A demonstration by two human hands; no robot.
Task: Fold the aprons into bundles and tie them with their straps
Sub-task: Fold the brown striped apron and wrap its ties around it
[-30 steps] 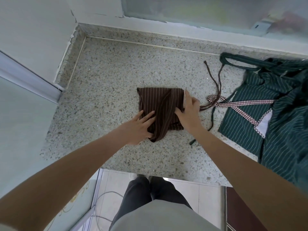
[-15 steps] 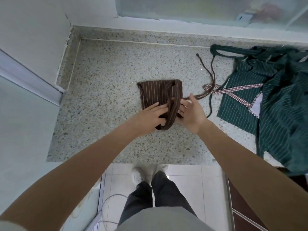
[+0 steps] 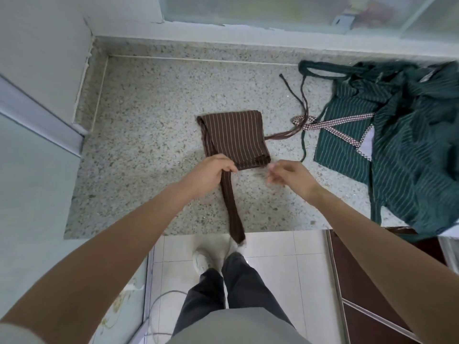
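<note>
A brown striped apron [image 3: 234, 137], folded into a small square, lies on the speckled stone counter [image 3: 149, 145]. Its wide neck strap [image 3: 231, 207] runs from the near edge toward me and hangs over the counter's front edge. My left hand [image 3: 211, 173] pinches that strap where it leaves the fold. My right hand [image 3: 289, 173] hovers just right of the fold's near corner, blurred, fingers loosely curled and holding nothing. Thin brown waist ties [image 3: 295, 105] trail from the fold's right side toward the back.
A pile of green striped aprons [image 3: 409, 135] with a red checkered strap [image 3: 330, 124] covers the counter's right end. A wall and a window sill bound the counter at the left and back. Below the front edge are white floor tiles and my legs.
My left hand has pulled the wide strap out from the fold toward me, so it now hangs over the front edge. My right hand has let go of the fold and drawn back.
</note>
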